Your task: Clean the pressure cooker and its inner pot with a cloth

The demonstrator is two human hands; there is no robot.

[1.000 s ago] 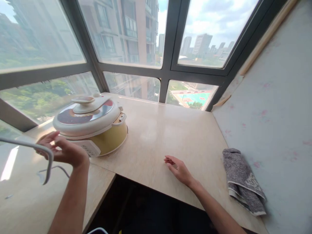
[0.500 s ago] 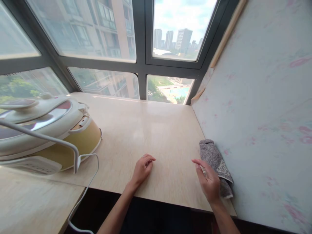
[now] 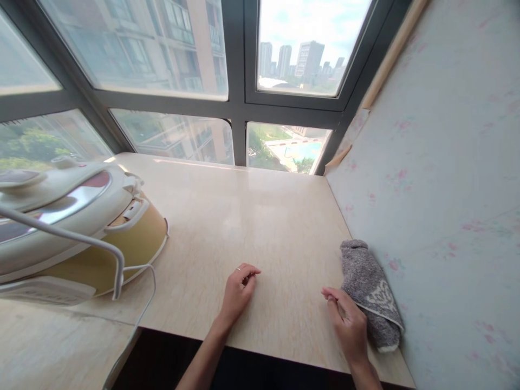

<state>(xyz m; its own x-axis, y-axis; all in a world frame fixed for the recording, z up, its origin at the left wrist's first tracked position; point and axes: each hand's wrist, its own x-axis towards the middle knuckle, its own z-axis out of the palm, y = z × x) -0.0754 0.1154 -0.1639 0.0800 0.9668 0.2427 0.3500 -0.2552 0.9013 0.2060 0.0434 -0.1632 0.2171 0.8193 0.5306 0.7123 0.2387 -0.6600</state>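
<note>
My left hand rests near the front of the pale, marble-patterned counter, a ring on one finger. Its fingers are curled in towards the thumb, and no object shows in them. Farther right, my right hand hovers at the counter's front, fingers bent and thumb tip against the fingertips, holding nothing I can see. Just beyond it lies a folded or rolled grey towel with a white pattern and white edging, against the wall. Part of the towel's near side is hidden by the right hand.
At left stands a yellow-and-white electric cooker with a lid, its grey handle jutting forward. A white cord hangs over the counter's front edge. Windows bound the back; a floral-papered wall closes off the right.
My view has shifted slightly, so the towel sits lower and further right in it. My right hand is lower, its thumb and fingertips closer together. My left hand has barely moved.
</note>
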